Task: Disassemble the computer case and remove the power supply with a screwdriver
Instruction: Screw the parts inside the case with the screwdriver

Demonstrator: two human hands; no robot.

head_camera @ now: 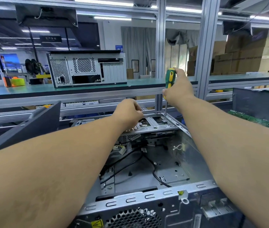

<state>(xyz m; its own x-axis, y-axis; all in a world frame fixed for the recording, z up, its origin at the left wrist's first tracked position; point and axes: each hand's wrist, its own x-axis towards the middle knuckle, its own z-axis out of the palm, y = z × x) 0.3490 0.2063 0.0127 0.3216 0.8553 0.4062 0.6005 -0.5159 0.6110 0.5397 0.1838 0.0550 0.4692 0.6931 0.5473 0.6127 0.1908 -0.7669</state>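
2 hands work at the far end of the open computer case (176, 162), just above the frame's centre. The right hand (179, 87) is clamped round the green and yellow screwdriver (169, 79), held nearly upright so its tip bears straight down on a bracket (156, 122). The left hand (129, 112), fingers curled, seems to steady that bracket, though what it grips is hidden. No power supply is identifiable inside; only loose black cables (147, 160) show.

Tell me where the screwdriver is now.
In the head view, right of centre: the right hand grips the screwdriver upright, tip at the open case's far edge.
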